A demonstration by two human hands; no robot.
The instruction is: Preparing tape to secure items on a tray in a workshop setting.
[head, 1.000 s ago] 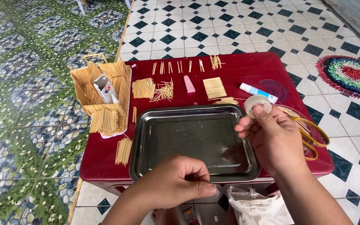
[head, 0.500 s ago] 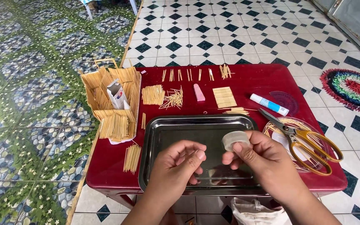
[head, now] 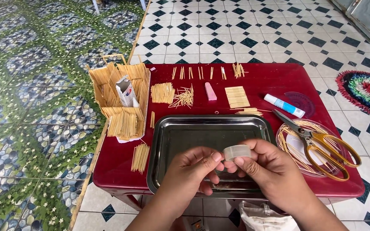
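My right hand [head: 270, 171] holds a small roll of clear tape [head: 237, 152] over the near edge of a metal tray [head: 185, 132]. The fingertips of my left hand [head: 193, 169] rest against the roll's left side. Both hands hover above the tray, which sits on a small red table [head: 258, 81]. Yellow-handled scissors [head: 322, 143] lie on a clear plate of thin sticks [head: 290, 141] to the right of my right hand.
A stick-built model house [head: 120, 100] stands at the table's left edge with bundles of toothpicks [head: 140, 157] beside it. A pink eraser [head: 210, 91], a glue tube [head: 285, 105], a flat stick panel [head: 237, 96] and short stick groups lie at the back. A colourful round mat [head: 367, 92] lies on the tiled floor.
My right hand brought the tape roll down from the table's right side to over the tray's near edge. My left hand rose to meet it and now touches the roll.
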